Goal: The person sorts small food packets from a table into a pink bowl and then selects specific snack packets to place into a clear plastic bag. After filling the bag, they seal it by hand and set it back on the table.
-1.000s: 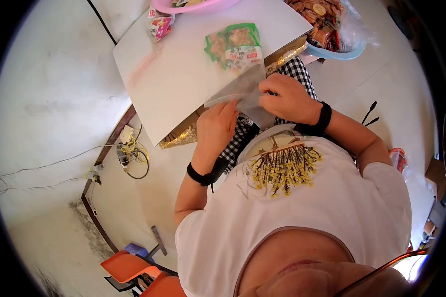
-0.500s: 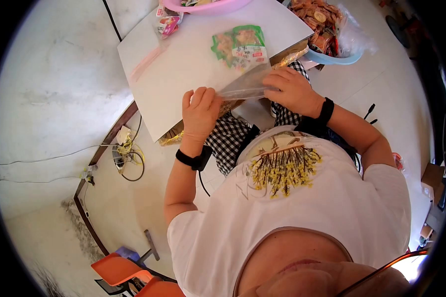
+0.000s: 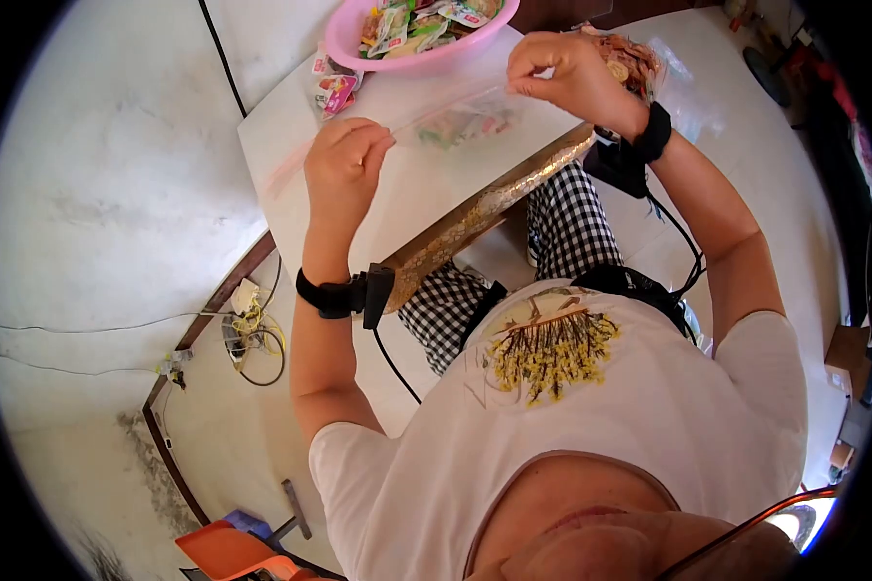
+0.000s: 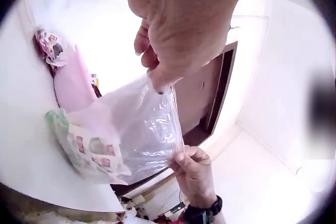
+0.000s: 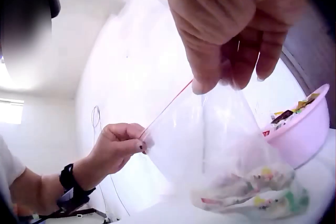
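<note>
A clear plastic bag (image 3: pixel 455 107) with a red line along its top edge is stretched between the two hands above the white table. My left hand (image 3: pixel 344 169) pinches one top corner, and my right hand (image 3: pixel 576 77) pinches the other. Low in the bag (image 5: pixel 178 140), or seen through it, lies a green-and-white printed packet (image 4: pixel 97 153); the views do not settle which. From the right wrist, the left hand (image 5: pixel 118 148) shows thumb and fingers closed on the corner.
A pink basin (image 3: pixel 426 53) of small packets stands at the table's back, with pink-and-white packets (image 3: pixel 337 92) beside it. Reddish-brown packets (image 3: pixel 630 63) and clear plastic are beyond the right hand. The white table (image 3: pixel 397 213) has a gold-patterned edge.
Both hands have risen and moved forward from near the lap, lifting and spreading the clear bag over the table. More of the pink basin shows.
</note>
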A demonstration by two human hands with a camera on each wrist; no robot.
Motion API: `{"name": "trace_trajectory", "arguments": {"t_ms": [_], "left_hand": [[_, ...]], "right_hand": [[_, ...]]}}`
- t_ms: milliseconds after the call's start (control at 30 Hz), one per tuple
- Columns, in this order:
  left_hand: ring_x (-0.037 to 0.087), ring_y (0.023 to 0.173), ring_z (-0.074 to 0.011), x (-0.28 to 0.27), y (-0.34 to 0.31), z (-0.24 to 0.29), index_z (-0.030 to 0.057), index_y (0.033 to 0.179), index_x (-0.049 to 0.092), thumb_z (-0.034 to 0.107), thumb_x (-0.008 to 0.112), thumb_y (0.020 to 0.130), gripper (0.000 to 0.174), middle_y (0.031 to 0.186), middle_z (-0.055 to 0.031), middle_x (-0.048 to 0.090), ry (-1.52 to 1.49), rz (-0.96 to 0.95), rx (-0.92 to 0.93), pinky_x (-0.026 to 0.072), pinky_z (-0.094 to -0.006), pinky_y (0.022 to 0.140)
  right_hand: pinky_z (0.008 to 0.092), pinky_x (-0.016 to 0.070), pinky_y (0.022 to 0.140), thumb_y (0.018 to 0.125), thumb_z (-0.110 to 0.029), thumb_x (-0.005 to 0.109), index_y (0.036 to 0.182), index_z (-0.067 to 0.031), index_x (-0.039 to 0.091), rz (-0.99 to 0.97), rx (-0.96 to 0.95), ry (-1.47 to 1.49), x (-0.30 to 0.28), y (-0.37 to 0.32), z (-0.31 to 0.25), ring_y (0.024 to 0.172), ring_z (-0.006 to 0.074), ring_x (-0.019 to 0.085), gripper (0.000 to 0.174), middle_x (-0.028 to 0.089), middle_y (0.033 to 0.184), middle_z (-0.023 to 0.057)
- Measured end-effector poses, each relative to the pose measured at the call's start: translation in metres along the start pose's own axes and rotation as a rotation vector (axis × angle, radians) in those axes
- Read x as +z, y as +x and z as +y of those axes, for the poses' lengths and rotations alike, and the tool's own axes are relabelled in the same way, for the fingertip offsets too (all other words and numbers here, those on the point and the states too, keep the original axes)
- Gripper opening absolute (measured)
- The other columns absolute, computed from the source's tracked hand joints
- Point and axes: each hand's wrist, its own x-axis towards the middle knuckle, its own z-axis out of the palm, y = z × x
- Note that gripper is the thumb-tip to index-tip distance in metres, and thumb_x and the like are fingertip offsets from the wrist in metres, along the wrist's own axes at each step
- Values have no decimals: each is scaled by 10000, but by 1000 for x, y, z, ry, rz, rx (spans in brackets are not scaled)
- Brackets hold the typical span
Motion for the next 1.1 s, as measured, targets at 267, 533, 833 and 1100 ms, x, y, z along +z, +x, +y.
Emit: {"name": "trace_trajectory", "arguments": {"t_ms": [267,533,833,1100], "left_hand": [[594,624,-159,-7,50,-11,1,765,628,34,715,760,93,690,-75,624,-143,-77,-307,475,-271,600],[595,701,-79,-28,58,-15,0,888,667,13,689,797,95,754,-25,657,-228,-46,-383,472,-224,646],[558,711,-58,-57,33,-26,-5,920,665,29,644,842,88,789,5,645,-270,-160,-482,458,-215,659],[459,676,-50,-63,12,-38,36,890,612,95,564,903,77,749,48,542,-618,-226,-623,395,-202,643]], "right_hand": [[250,448,567,756,-107,775,731,6,618,-6,73,-27,-25,55,22,604,83,520,195,587,647,26],[261,401,510,745,-47,728,653,-15,547,-96,61,4,-25,78,19,547,77,465,206,516,585,4],[234,430,614,800,-74,702,805,-18,594,-224,81,79,4,87,9,679,56,504,122,566,733,-15],[207,444,768,942,-186,588,972,-48,614,-371,373,474,17,70,-5,828,40,518,143,568,873,-44]]}}
